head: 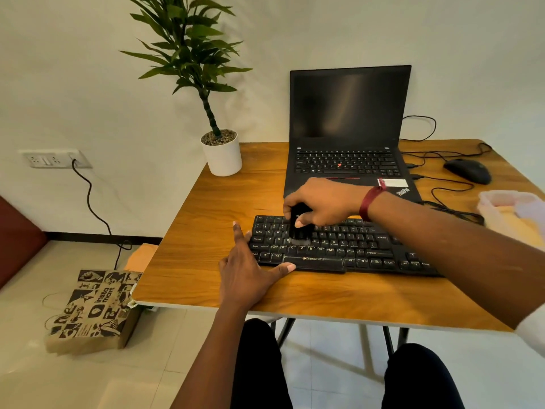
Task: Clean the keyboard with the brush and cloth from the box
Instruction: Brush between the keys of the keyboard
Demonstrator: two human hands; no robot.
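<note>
Head view: nearest us, our left hand lies flat, fingers spread, on the table, touching the left end of the keyboard. Our right hand grips the black brush, bristles on the keys. Beyond stands a laptop.

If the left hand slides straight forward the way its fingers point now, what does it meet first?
Probably the white plant pot. The left hand lies at the left end of the keyboard, its fingers pointing across the table toward that pot; depth is unclear.
</note>
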